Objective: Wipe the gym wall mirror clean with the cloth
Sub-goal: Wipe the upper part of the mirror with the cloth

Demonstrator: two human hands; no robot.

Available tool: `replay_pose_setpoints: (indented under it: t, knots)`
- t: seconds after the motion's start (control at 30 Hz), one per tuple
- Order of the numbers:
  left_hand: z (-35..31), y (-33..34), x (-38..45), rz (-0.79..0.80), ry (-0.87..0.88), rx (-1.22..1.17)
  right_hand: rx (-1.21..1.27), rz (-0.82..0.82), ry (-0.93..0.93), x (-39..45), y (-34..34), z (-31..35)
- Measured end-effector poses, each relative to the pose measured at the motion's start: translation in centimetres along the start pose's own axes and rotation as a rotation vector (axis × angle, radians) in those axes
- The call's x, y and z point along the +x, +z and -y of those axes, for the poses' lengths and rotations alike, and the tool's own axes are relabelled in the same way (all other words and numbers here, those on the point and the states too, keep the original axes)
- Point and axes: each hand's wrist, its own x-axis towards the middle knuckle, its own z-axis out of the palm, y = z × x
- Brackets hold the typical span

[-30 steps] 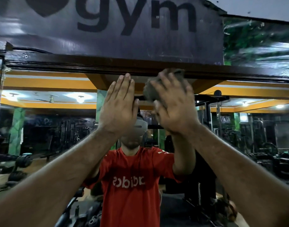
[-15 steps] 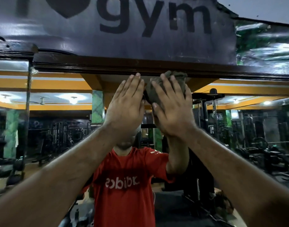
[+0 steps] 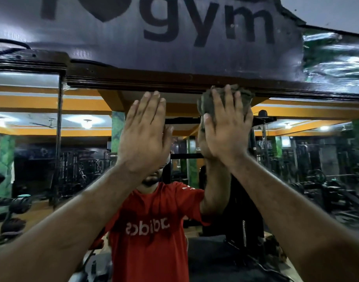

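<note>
The wall mirror [image 3: 296, 151] fills the view below a dark wooden frame [image 3: 134, 78]. My right hand [image 3: 227, 131] presses a crumpled grey-brown cloth [image 3: 207, 102] flat against the glass just under the frame's top edge; the cloth shows above and left of my fingers. My left hand [image 3: 144, 135] rests flat on the glass beside it, fingers together and pointing up, holding nothing. The mirror reflects a person in a red shirt and gym machines.
A dark banner [image 3: 154, 37] with the word "gym" hangs above the frame. A vertical seam [image 3: 59, 119] divides the mirror from a second panel on the left. Weights and racks appear only as reflections.
Both hands have shifted right along the top of the mirror, the cloth hand staying against the frame edge. The gap between the two hands has widened.
</note>
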Motion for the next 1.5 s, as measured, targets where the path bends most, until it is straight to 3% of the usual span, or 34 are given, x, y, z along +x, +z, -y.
replay_pose_setpoints:
  t: [0.17,0.3,0.47,0.6,0.77,0.93,1.1,1.23,1.4,1.5]
  knots:
    - [1.3,0.5,-0.8,0.024,0.001,0.071,-0.01,0.092,-0.302,-1.0,-0.2,0.3]
    - [1.3,0.8,-1.0,0.032,0.005,0.059,-0.004,-0.006,0.049,-0.4,0.1,1.9]
    - [2.8,-1.4,-1.7,-0.005,0.005,-0.033,0.013,0.106,-0.273,-1.9,0.2,3.9]
    - [5.3,-1.9,-2.7,0.024,-0.038,0.057,0.022,0.001,0.113,-0.6,0.5,5.2]
    - [5.8,-0.8,-3.1,-0.019,0.009,0.118,0.061,0.109,-0.249,-2.6,0.6,7.7]
    - [5.9,-0.8,-3.0,-0.023,0.003,0.106,0.172,0.067,0.01,-1.4,-0.3,9.5]
    - [7.3,-2.3,-3.9,-0.042,-0.015,0.029,0.15,0.111,-0.275,-1.6,0.1,9.5]
    - [8.9,-2.7,-5.2,-0.013,-0.066,0.12,0.122,-0.024,0.006,-1.0,1.1,10.7]
    - [8.6,-2.3,-5.2,-0.012,-0.069,0.152,0.126,0.033,-0.38,-2.0,1.3,11.5]
    - [8.6,-2.2,-5.3,-0.006,-0.083,0.164,0.116,-0.028,-0.178,-0.9,1.4,11.2]
